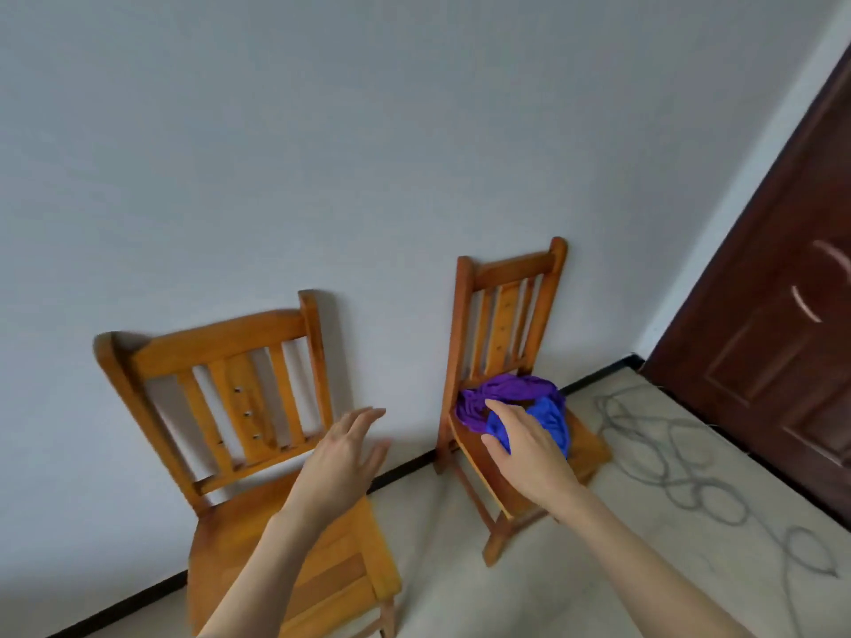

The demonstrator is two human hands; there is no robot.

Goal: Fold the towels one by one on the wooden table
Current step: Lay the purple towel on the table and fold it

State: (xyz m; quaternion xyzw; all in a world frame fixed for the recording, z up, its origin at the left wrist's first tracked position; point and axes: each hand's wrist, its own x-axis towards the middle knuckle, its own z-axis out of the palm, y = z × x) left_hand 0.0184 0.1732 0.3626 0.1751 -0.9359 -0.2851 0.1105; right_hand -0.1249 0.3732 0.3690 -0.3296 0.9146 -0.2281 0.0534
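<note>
Towels: purple (502, 391) and blue (550, 419) bunched together on right chair (585, 446) seat. Risk: tangled pair lifts as one, or one slips to floor. Right hand (525, 446) over blue, fingers curving onto it; grip unclear. Left hand (343, 453) left of chair, spread, empty.

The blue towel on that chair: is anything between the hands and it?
Nothing visible. The right hand already rests on the blue towel, which lies bunched with a purple towel on the right chair. The left hand hovers open, apart from both.
</note>
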